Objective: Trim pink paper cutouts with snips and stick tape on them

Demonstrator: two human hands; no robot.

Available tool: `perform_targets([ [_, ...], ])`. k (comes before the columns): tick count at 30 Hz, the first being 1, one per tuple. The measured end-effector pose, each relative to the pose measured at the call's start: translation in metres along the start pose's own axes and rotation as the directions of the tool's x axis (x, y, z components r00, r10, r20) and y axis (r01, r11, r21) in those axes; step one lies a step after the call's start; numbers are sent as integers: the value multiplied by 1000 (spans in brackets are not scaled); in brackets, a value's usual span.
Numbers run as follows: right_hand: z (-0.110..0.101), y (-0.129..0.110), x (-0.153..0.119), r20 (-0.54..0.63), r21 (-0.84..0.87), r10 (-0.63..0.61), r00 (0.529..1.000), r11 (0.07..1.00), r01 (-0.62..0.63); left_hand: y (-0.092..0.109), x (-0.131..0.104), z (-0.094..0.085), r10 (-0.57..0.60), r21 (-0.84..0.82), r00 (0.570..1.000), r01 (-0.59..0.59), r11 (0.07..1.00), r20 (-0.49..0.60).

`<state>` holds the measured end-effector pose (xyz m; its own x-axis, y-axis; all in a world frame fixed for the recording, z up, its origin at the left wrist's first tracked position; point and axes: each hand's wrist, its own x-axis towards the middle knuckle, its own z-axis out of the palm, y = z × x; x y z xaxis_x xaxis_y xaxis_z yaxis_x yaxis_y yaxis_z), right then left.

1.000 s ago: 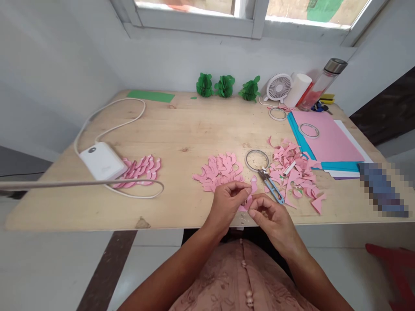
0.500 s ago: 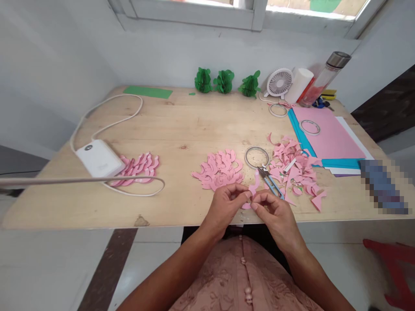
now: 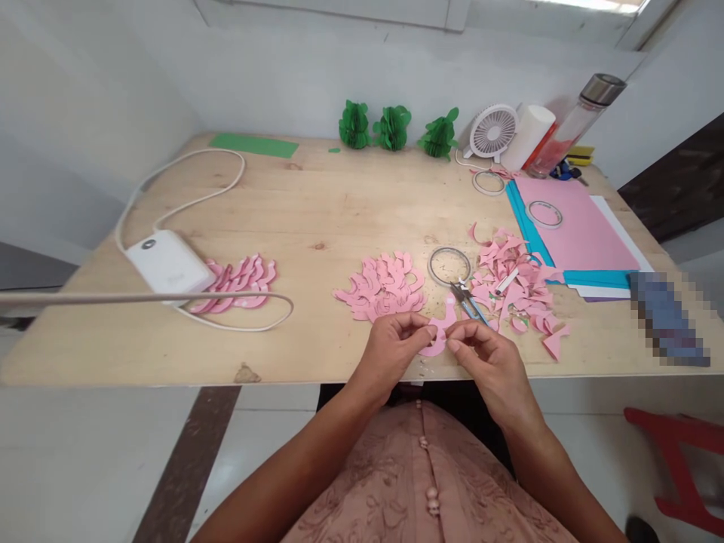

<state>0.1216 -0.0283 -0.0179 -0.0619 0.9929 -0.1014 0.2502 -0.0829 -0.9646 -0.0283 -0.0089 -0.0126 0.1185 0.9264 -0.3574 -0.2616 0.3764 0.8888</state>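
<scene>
Near the table's front edge I hold a curvy pink paper cutout (image 3: 439, 347) with a small pale patch on its upper tip. My left hand (image 3: 396, 343) pinches its left side between thumb and fingers. At its right edge, the fingertips of my right hand (image 3: 480, 354) are closed in a pinch; whether they grip the paper or a small bit on it cannot be made out. Just beyond my hands lie a heap of similar pink cutouts (image 3: 385, 283), blue-handled thread snips (image 3: 470, 303) and a roll of thin tape (image 3: 431, 273).
Pink paper scraps (image 3: 523, 290) lie right of the snips, with pink sheets (image 3: 582, 234) beyond. At left are a white power bank (image 3: 170, 262), its cable and more cutouts (image 3: 249, 283). Green paper figures (image 3: 391, 128), a fan (image 3: 493, 132) and a bottle (image 3: 571, 132) stand behind.
My right fingertips have moved slightly right, away from the left ones. The pink cutout shows more of itself between my hands. The view has tipped down a little.
</scene>
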Motion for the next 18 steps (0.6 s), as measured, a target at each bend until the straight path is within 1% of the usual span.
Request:
perform_targets([
  [6, 4, 1, 0, -39, 1, 16, 999, 1000, -16, -4, -2, 3, -9, 4, 1000, 9, 1000, -11],
  [12, 9, 3, 0, -96, 69, 27, 995, 997, -20, -8, -2, 5, -15, -46, 999, 14, 999, -38],
  [18, 11, 4, 1, -113, 100, 40, 993, 995, -29, -10, -2, 5, -44, -84, 999, 43, 996, -8],
])
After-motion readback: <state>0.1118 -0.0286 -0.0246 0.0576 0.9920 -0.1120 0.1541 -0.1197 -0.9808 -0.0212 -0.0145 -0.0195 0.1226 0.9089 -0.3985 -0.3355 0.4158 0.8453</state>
